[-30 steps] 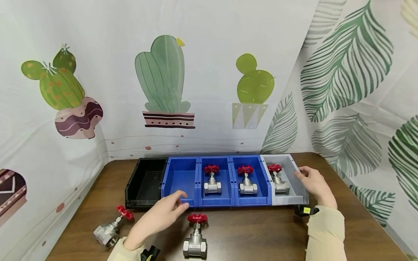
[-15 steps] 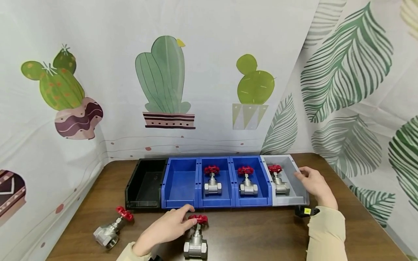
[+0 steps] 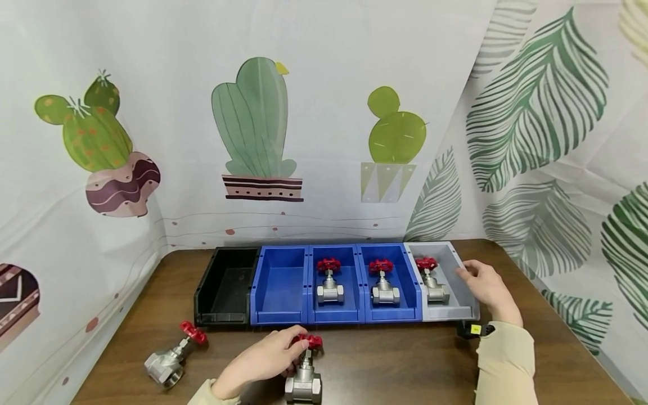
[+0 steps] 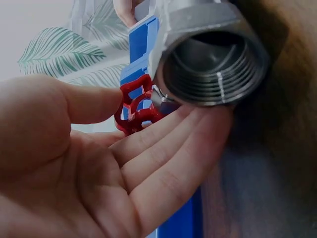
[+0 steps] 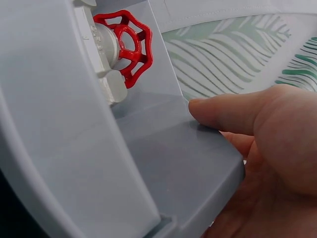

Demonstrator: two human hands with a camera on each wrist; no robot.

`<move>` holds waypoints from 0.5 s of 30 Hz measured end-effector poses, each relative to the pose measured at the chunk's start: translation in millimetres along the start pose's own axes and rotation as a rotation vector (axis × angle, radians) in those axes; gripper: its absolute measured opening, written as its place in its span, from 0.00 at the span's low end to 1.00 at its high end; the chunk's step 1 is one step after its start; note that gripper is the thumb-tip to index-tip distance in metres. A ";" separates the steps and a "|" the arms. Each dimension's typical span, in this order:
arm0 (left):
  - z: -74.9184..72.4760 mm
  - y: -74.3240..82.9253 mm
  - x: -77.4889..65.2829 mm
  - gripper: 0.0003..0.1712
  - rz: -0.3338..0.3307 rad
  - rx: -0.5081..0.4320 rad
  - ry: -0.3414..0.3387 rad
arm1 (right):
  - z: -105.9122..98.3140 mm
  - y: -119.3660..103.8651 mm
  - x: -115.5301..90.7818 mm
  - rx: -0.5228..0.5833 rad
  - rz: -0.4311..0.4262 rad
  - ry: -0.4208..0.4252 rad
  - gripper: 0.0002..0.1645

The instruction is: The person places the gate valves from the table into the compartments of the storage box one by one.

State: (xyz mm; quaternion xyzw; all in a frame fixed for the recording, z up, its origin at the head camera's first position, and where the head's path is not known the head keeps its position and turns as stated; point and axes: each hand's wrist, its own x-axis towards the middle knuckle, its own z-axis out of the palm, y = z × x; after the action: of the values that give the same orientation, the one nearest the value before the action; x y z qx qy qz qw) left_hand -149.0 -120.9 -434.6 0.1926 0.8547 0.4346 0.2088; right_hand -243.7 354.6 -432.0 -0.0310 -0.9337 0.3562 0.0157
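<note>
At the front of the table, my left hand (image 3: pixel 268 358) pinches the red handwheel of a steel gate valve (image 3: pixel 304 385) between thumb and fingers. In the left wrist view the thumb meets the handwheel (image 4: pixel 132 106), and the valve's threaded opening (image 4: pixel 213 67) faces the camera. My right hand (image 3: pixel 488 287) holds the right wall of the grey bin (image 3: pixel 463 310), thumb inside and fingers outside. Inside that bin lies another gate valve (image 3: pixel 434 286), its red wheel (image 5: pixel 130 48) plain in the right wrist view.
Joined in a row with the grey bin are a black bin (image 3: pixel 223 318) and blue bins (image 3: pixel 280 318). Two blue bins each hold a gate valve (image 3: pixel 330 288). Another valve (image 3: pixel 167 363) lies tilted on the table at left. A printed curtain (image 3: pixel 324 135) hangs behind.
My left hand has moved right and down from in front of the blue bin onto the front valve's handwheel. The right hand stays on the grey bin.
</note>
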 end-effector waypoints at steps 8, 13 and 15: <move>3.4 -2.3 3.3 0.10 0.071 -0.028 0.001 | 0.8 -0.5 -0.7 -0.002 -0.014 0.014 0.28; 4.8 -2.8 4.7 0.10 0.079 -0.013 0.016 | 1.6 -1.1 -0.5 -0.009 -0.018 0.015 0.28; 4.9 -3.5 5.4 0.10 0.081 0.003 0.022 | 1.7 -1.4 0.0 -0.007 -0.015 0.011 0.28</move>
State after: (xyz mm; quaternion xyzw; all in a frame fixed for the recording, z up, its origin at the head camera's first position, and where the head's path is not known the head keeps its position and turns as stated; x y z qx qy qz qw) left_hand -151.4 -116.9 -441.1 0.2227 0.8491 0.4435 0.1811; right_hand -243.8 352.5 -432.4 -0.0262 -0.9351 0.3525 0.0234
